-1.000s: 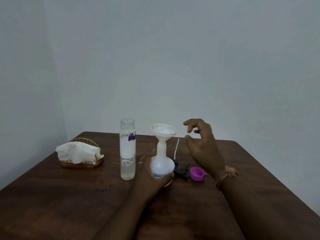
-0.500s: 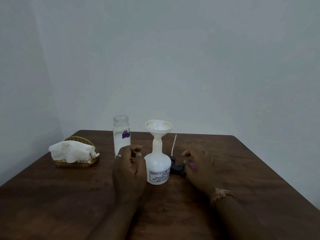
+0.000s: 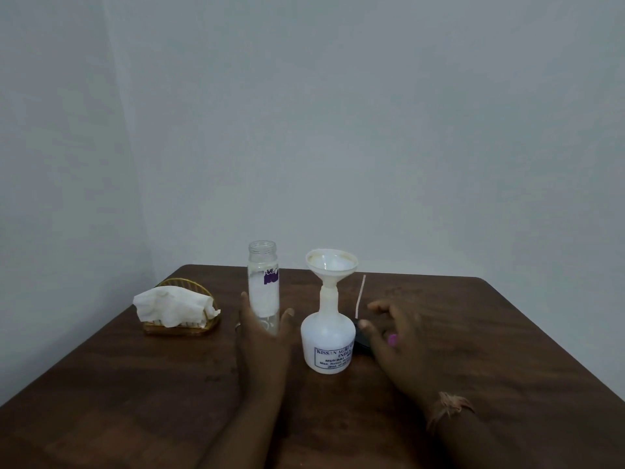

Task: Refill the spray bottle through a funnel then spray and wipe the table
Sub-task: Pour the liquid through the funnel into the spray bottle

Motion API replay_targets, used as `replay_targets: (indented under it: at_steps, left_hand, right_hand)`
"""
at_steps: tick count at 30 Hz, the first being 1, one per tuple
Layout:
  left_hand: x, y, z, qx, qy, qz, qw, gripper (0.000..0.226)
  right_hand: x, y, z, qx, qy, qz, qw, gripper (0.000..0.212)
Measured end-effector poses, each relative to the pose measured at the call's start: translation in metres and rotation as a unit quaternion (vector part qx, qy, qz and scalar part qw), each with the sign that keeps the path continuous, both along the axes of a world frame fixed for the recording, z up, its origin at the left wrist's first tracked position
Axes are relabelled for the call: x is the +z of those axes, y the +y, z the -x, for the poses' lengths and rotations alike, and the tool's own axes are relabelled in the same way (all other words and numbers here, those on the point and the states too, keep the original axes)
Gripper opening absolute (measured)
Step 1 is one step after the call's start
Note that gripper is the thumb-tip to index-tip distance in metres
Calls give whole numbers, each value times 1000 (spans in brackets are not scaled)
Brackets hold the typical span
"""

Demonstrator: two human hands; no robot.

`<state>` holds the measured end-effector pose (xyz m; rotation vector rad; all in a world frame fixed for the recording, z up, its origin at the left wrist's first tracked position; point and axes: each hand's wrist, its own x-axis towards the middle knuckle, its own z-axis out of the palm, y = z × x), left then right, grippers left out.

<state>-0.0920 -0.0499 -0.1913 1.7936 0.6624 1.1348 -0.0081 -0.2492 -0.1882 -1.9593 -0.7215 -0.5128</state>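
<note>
Wicker holder at table's left; thread wristband.

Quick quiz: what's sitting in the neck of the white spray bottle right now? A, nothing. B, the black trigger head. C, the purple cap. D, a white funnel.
D: a white funnel stands upright in the neck of the spray bottle.

There is just the one view, from a camera worn on the person's head, looking forward and slightly down across the dark wooden table toward the plain wall behind it. It sits close to the table's near edge, so both forearms rise from the bottom of the picture. The table's far edge lies about mid-height, the wall filling everything above.
</note>
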Motion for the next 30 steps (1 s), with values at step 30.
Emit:
replay_targets:
  at_steps: [30]
  left_hand:
    - [131,40,30,-161,54,-148,974,75]
  right_hand:
    - [-11,54,5,127,73,32,989,68]
